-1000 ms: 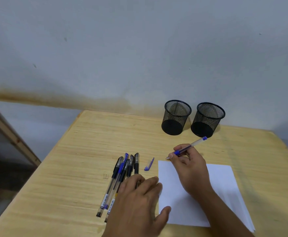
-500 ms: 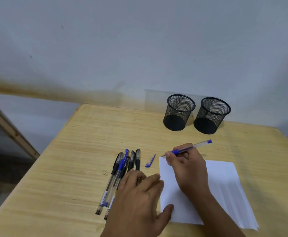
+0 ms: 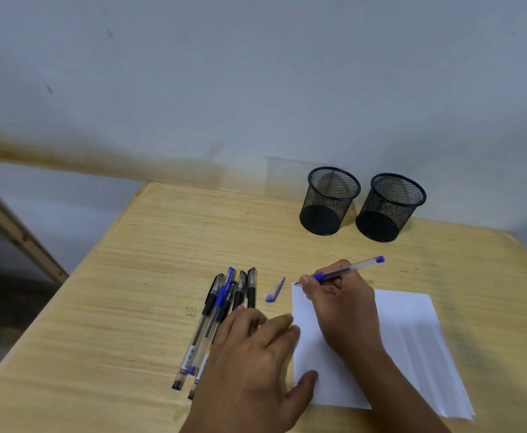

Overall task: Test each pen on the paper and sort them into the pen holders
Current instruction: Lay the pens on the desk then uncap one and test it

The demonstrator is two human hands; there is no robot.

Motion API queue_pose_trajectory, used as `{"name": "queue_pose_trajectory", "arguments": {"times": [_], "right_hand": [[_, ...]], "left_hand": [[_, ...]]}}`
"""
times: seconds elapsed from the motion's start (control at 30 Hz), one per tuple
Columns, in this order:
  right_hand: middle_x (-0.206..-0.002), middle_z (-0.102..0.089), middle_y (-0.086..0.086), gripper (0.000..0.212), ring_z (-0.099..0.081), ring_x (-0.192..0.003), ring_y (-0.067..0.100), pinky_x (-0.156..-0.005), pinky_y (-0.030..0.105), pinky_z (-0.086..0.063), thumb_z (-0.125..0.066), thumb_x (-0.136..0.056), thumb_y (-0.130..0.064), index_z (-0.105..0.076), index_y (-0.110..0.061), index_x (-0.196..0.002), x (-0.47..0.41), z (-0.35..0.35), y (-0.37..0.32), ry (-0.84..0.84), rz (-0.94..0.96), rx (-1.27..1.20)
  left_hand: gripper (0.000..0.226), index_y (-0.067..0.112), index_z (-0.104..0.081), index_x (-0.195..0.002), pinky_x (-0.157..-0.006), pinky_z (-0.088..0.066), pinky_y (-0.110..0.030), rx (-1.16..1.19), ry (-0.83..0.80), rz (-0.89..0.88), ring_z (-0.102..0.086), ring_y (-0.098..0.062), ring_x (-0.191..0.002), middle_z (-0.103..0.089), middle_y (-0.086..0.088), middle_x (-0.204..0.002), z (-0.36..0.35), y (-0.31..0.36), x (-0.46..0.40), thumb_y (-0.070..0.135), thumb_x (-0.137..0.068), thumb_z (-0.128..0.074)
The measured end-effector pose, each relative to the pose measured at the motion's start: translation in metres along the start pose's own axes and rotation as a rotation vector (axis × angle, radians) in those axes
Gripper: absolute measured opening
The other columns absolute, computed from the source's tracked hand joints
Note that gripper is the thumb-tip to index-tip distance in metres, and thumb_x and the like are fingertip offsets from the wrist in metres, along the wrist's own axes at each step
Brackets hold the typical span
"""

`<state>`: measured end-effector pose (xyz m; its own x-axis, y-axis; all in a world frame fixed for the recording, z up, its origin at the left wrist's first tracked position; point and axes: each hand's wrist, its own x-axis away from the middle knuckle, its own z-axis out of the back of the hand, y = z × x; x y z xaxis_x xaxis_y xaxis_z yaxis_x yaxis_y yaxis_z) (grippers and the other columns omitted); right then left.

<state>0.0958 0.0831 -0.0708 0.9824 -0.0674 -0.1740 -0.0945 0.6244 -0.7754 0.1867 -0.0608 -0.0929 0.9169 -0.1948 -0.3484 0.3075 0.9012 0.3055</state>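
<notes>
Our right hand (image 3: 341, 310) pinches the uncapped blue pen (image 3: 348, 269), its tip at the paper's (image 3: 412, 339) top-left corner. Our left hand (image 3: 256, 367) lies flat with relaxed fingers, over the lower ends of the pen bunch (image 3: 221, 301) and the paper's left edge. The cap (image 3: 275, 290) lies between bunch and paper. Two holders (image 3: 329, 201) (image 3: 390, 207) stand at one o'clock on the table (image 3: 130, 276).

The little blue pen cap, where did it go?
The blue cap lies on the table, between the bunch of pens and the paper's top left corner.
</notes>
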Motion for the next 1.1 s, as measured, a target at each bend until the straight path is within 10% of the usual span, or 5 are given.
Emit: {"name": "queue_pose_trajectory", "arguments": {"times": [1.1], "right_hand": [[-0.064, -0.066, -0.008, 0.014, -0.065, -0.061, 0.007, -0.061, 0.018, -0.052, -0.075, -0.084, -0.019, -0.065, -0.010, -0.084, 0.0009, -0.0013, -0.0007, 0.077, 0.059, -0.002]], "left_hand": [[0.051, 0.031, -0.071, -0.105, -0.098, -0.036, -0.042, 0.040, 0.051, -0.003, -0.052, -0.019, -0.095, -0.066, 0.019, -0.117, -0.0006, 0.0004, -0.0008, 0.065, -0.067, -0.063]]}}
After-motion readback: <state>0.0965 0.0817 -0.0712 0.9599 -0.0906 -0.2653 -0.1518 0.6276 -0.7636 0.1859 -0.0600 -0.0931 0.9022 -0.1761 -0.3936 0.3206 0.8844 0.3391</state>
